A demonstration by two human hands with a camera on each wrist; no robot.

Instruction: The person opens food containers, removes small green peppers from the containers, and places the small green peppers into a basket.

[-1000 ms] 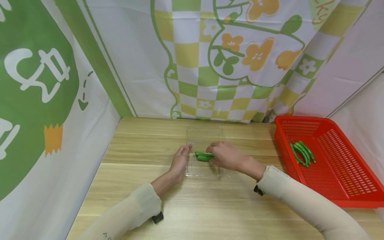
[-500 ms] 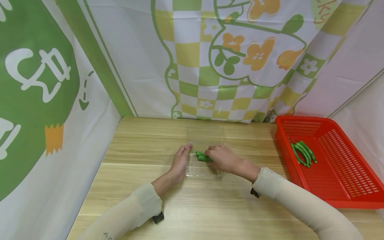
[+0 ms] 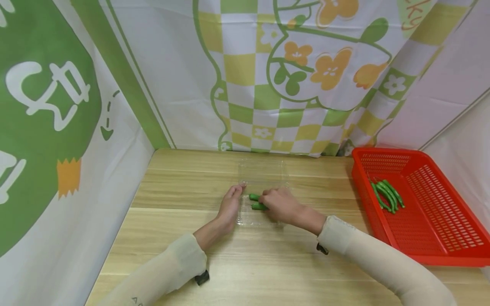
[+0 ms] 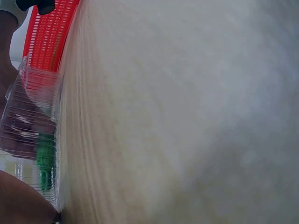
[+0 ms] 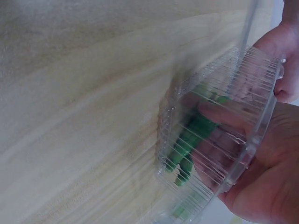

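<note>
A clear plastic clamshell box (image 3: 246,219) stands on the wooden table, its lid (image 3: 262,171) folded back away from me. Against the box's left wall, my left hand (image 3: 229,207) grips the rim. My right hand (image 3: 284,207) reaches inside and holds green chili peppers (image 3: 254,197) low in the box. Two pepper ends stick out past the fingers on the left; the rest is covered by the hand in the head view. Through the ribbed wall, the right wrist view shows the peppers (image 5: 189,140) between thumb and fingers. In the left wrist view the peppers (image 4: 45,161) appear behind the wall.
A red perforated basket (image 3: 432,238) stands at the table's right side, with several green chili peppers (image 3: 388,196) at its left inside. A patterned curtain (image 3: 291,123) hangs along the table's back edge. Bare wooden tabletop (image 3: 245,272) lies in front of the box.
My right hand has shifted left and slightly lower within the box. The two visible pepper ends have spread apart. The left hand stays at the rim.
</note>
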